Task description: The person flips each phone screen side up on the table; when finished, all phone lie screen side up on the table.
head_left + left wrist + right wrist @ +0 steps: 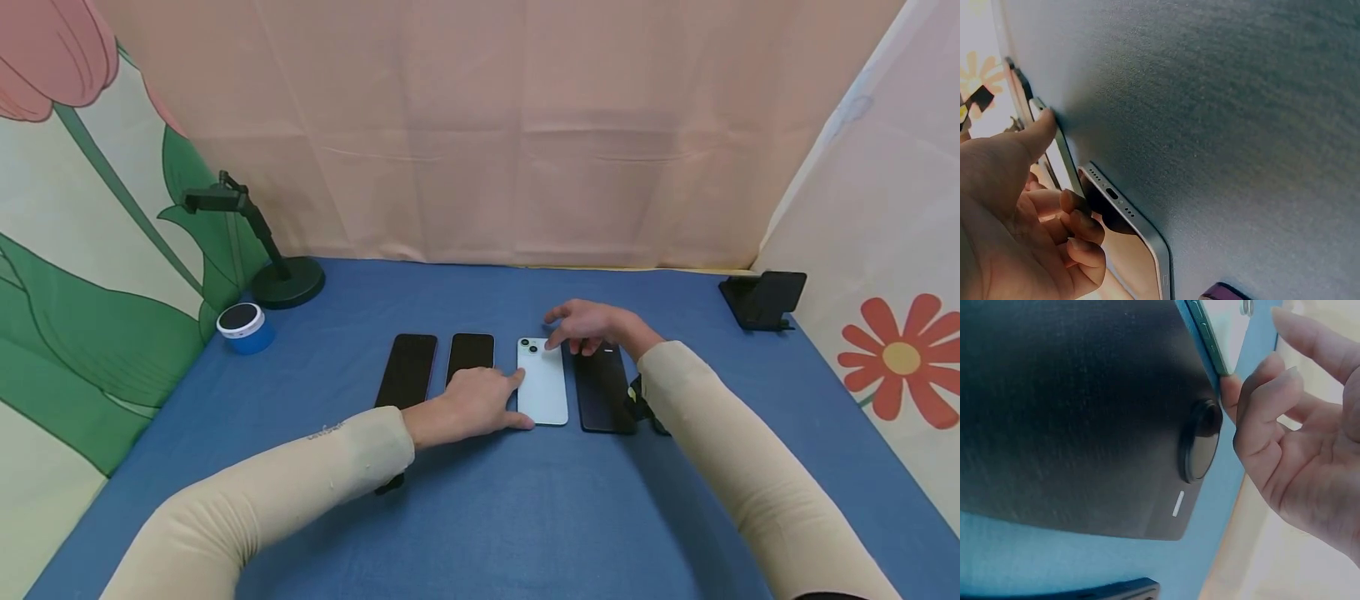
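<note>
A pale blue phone (546, 387) lies back up on the table. My left hand (472, 404) reaches to its left side, thumb by the lower left corner and forefinger along the left edge. In the left wrist view the thumb (1041, 131) rests against that phone's edge while the other fingers bend loosely. My right hand (588, 323) is over its top end, a fingertip overlapping the back beside the cameras. In the right wrist view another fingertip touches a corner of the pale phone (1225, 337). Below that hand lies a black phone (600, 392) with a round camera (1200, 440).
Two dark phones, one far left (407, 371) and one partly behind my left hand (471, 350), continue the row. Another dark phone (1129, 590) lies beyond the black one. A black stand (288, 283) and a blue-and-white tub (246, 329) stand left; a phone holder (765, 298) stands right.
</note>
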